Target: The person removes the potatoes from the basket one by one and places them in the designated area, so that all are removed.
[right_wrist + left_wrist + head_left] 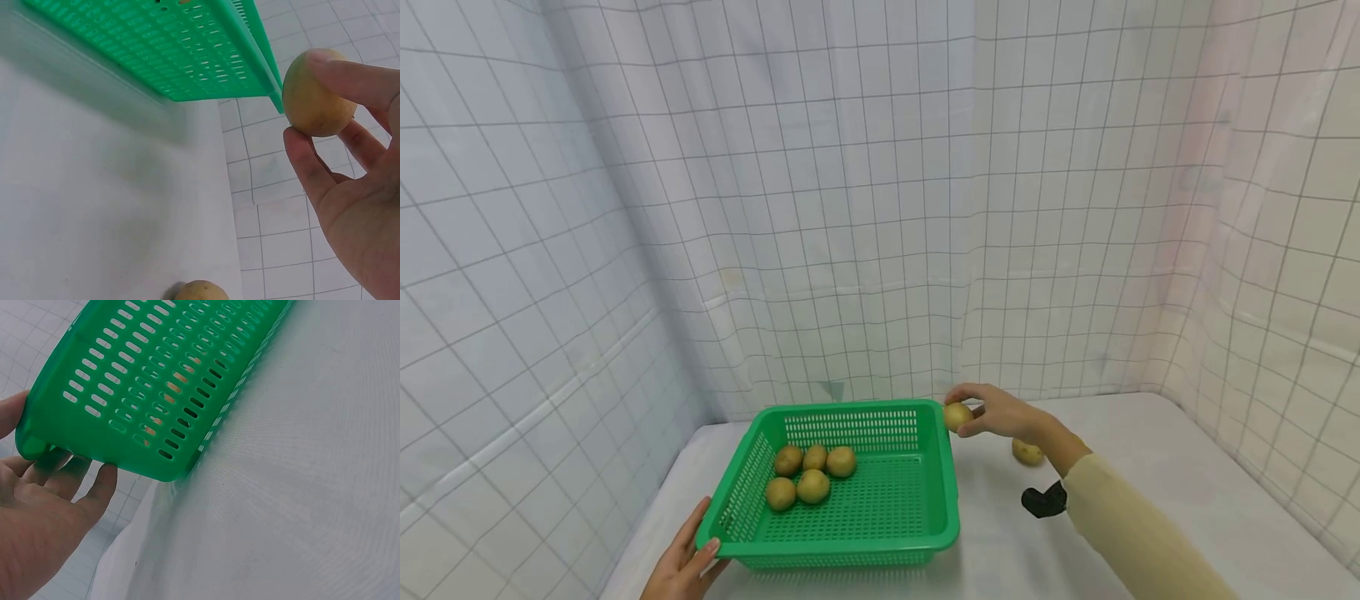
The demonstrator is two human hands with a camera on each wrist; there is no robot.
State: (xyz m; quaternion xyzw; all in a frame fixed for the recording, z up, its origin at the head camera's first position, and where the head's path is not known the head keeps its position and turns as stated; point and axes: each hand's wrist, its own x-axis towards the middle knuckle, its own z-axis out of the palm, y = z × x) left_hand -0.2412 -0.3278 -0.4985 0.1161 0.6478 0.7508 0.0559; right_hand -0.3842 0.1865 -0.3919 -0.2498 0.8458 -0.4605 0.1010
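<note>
While your right hand (996,410) pinches a potato (957,416) between thumb and fingertips, your left hand (681,562) grips the near left corner of the green plastic basket (831,547), thumb on the rim and fingers beneath it. The held potato is up at the far right corner of that rim, on the outer side; whether it touches the plastic, you cannot tell from these views.

That corner looks like your likeliest trouble. If you carry the potato inward too low, it could knock the rim and roll out of a grip that rests on fingertips rather than the palm, landing on the white tabletop (992,550). A knock there could also swing the basket, since your only hold on it is at the diagonally opposite corner; pulling or lifting with your left hand would tilt it and might set the five potatoes inside rolling. They sit grouped toward the left, the nearest middle one (813,486) among them, with bare slotted floor to their right, so a potato let go from high up could bounce or roll across it.

Watch your sleeve (1135,533) too: your right forearm passes over a loose potato (1027,452) and beside a black object (1043,502), too unclear to identify, and a low sweep could nudge either.
</note>
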